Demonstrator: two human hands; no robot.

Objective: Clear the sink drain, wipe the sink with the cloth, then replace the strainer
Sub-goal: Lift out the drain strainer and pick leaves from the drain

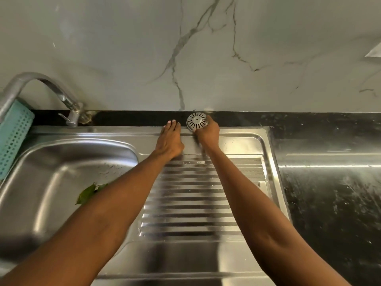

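Note:
A round slotted metal strainer [196, 120] is at the back rim of the steel sink unit, against the black counter strip. My right hand [208, 133] grips its right edge. My left hand [170, 139] lies flat with fingers together on the rim just left of the strainer, holding nothing. The sink basin [51, 172] is at the left, and green leaves [88, 193] lie in it, partly hidden by my left forearm. The drain hole is hidden. No cloth is in view.
A ribbed drainboard [195, 199] runs under my forearms. A curved steel tap [61, 96] stands at the back left, with a teal perforated basket [12, 139] hanging at the basin's left edge. Black wet countertop [329, 193] lies to the right, and a marble wall [185, 48] behind.

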